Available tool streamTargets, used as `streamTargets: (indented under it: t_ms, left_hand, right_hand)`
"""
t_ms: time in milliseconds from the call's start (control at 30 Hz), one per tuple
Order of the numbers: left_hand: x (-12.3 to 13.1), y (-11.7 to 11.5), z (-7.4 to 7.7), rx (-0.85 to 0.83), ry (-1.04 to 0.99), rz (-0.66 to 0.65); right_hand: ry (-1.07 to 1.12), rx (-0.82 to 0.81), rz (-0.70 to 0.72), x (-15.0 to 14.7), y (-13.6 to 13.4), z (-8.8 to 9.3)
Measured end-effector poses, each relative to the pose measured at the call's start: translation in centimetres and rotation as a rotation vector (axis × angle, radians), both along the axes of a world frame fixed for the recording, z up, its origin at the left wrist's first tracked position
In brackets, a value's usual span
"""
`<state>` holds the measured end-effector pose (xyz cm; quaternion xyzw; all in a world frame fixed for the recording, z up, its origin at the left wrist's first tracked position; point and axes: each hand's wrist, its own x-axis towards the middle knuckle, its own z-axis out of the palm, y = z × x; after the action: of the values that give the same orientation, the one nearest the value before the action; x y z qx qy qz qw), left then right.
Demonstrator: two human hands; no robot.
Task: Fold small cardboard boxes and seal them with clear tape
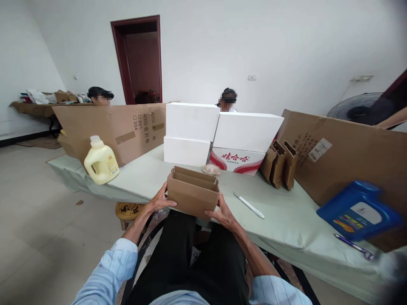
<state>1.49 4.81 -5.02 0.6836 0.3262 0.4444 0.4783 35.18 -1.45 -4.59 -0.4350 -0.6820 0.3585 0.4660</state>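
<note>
Pale tablecloth (286, 220), brown parallel-walled folded cardboard (191, 197), left hand (160, 201) and right hand (224, 211) curled, gripping its ends.

At near edge of table (295, 218), centre: cardboard piece (192, 198) between left grip (160, 200) and right grip (224, 213). Behind it, small bag (210, 169), then boxes (192, 123) in two side-by-side stacks, two high. Right of stacks: folded cardboard pieces (279, 167), then right panel (343, 154). Before right panel: right jug (358, 214), with pen (351, 245) nearer table edge. Knife (249, 206) lies between cardboard piece and right jug. To the left: left jug (104, 165) before left panel (127, 129). One person (99, 96) behind left panel, another (227, 97) behind stacks. Stool (127, 209) on floor, left, below near edge
</note>
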Motion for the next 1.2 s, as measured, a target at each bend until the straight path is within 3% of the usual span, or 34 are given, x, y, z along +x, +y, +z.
streamTargets:
  t_ms: [233,467,567,733,833,1000,1200]
  left_hand:
    - [-0.7,-1.9,-0.2,0.095,0.182,-0.041]
    - [-1.1,-4.9,-0.5,0.502,0.606,0.025]
    - [-1.1,-5.4,0.2,0.67,0.708,0.098]
    - [-1.2,-5.2,2.7,0.845,0.659,0.109]
    - [-1.3,-5.1,3.8,0.809,0.611,0.074]
    - [-1.8,-4.6,4.6,0.581,0.543,0.079]
    - [-1.6,-4.2,5.3,0.438,0.408,0.068]
  right_hand:
    - [0.237,-0.186,-0.107,0.3,0.2,1.1]
    - [0.458,-0.587,-0.125,1.1,0.2,2.4]
    - [0.446,-0.748,-0.112,1.5,-0.2,3.1]
    - [0.419,-0.913,-0.047,2.3,-0.6,4.2]
    - [0.405,-0.927,0.045,2.8,-0.9,5.0]
    - [0.311,-0.852,0.203,3.2,-1.2,6.5]
    - [0.126,-0.709,0.131,3.2,-0.8,7.6]
